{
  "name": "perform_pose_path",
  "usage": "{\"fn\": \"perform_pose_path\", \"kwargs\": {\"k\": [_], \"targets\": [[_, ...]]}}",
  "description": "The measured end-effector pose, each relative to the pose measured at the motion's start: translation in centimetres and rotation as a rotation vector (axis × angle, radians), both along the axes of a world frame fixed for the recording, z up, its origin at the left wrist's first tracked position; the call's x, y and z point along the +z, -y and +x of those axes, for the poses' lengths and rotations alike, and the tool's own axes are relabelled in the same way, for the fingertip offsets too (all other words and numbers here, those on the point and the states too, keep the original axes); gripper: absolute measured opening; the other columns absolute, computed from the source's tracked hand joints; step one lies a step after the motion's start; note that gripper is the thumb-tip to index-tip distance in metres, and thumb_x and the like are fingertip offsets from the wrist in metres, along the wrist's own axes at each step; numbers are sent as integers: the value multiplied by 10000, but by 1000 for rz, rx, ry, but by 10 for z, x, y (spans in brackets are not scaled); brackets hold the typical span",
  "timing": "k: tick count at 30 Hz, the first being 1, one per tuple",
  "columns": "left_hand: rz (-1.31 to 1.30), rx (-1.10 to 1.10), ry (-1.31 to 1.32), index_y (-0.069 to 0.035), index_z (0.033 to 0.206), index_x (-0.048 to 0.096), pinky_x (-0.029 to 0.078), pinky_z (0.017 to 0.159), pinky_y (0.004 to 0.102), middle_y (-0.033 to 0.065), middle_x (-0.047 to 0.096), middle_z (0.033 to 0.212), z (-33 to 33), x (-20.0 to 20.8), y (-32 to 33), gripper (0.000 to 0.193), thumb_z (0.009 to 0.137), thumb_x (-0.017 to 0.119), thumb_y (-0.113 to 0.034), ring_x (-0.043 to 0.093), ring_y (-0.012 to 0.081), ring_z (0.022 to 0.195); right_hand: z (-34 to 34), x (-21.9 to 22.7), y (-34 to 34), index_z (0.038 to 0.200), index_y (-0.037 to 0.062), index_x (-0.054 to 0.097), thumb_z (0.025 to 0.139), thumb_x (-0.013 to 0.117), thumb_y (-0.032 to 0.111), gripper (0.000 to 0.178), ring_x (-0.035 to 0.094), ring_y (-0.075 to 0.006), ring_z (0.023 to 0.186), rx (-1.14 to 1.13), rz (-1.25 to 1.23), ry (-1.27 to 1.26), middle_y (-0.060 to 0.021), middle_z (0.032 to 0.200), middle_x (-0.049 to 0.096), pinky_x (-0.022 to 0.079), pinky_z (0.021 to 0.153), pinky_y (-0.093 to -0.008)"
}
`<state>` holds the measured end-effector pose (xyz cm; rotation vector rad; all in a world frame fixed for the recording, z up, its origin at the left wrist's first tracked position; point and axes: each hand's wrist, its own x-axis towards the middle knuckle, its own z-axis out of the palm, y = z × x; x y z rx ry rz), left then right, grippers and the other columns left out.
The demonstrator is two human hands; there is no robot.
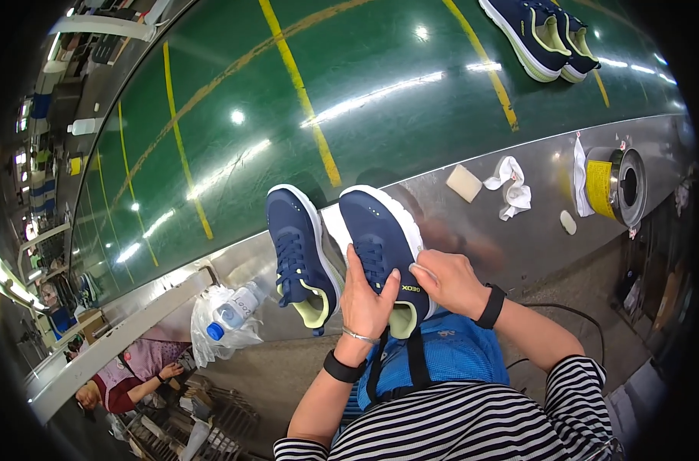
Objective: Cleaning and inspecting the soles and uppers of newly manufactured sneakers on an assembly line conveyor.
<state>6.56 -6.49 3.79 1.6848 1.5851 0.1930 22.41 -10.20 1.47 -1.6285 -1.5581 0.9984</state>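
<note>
Green conveyor belt [234, 177] crossed by yellow lines fills the far side of a workshop, edged by a metal surface [511, 257]. On that surface, to the right, are a beige block [463, 184], a crumpled white cloth [511, 188] and a metal tin [632, 187] with a yellow label. A pair of dark sneakers [523, 37] stands on the belt at upper right.

Just in front of the person's body, a navy running shoe [376, 223] points its toe toward the belt; whether its sole rests on the metal edge cannot be told. Its mate [294, 244] lies close on its left. The left hand [362, 307] holds the shoe around the laces and collar, fingers along the lacing and thumb across toward the heel side. The right hand [451, 286] is at the outer side near the white sole, its fingers curled narrow; whether they pinch anything or touch the shoe is unclear.

The shoe is likely light, with a soft upper that gives under pressure and a springy, firmer sole. Gripping the midfoot or the heel counter should steady it best; squeezing the collar would probably fold it.
</note>
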Motion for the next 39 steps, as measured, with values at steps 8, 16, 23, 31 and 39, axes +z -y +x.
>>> {"fn": "perform_pose_path", "kwargs": {"k": [8,16,23,31,39], "targets": [[-92,1,-6,83,1336,172,472,729,397,264,509,1096,3,2,-2,811,769,626,-278,566,387,909,-2,-2,-19,779,39,494,800,572,107,105,543,-319,613,-51,115,45,-112,670,510,431,538,-398],[-44,-3,5,83,1334,185,473,728,396,267,509,1095,4,1,-2,807,764,631,-273,566,386,911,-5,-3,-5,769,30,484,793,569,93,108,533,-325,609,-27,67,-9,-123,664,504,425,544,-406],[-7,-8,-15,64,1340,190,473,714,403,252,522,1050,1,-1,0,799,766,626,-281,567,381,890,1,-8,-7,761,35,477,783,583,96,125,541,-318,618,68,93,-52,-119,656,504,425,547,-406],[-49,0,-45,61,1340,192,473,702,409,244,529,1034,6,2,-1,797,765,628,-280,570,380,875,2,-7,-21,763,34,487,779,582,82,108,539,-322,605,-37,141,-10,-119,652,509,425,541,-408],[-51,1,-24,50,1343,189,471,698,415,249,527,1035,8,3,-2,792,766,625,-274,568,391,868,2,-7,-26,764,35,488,775,586,82,109,536,-312,621,-34,183,-23,-115,660,503,423,552,-400]]}}
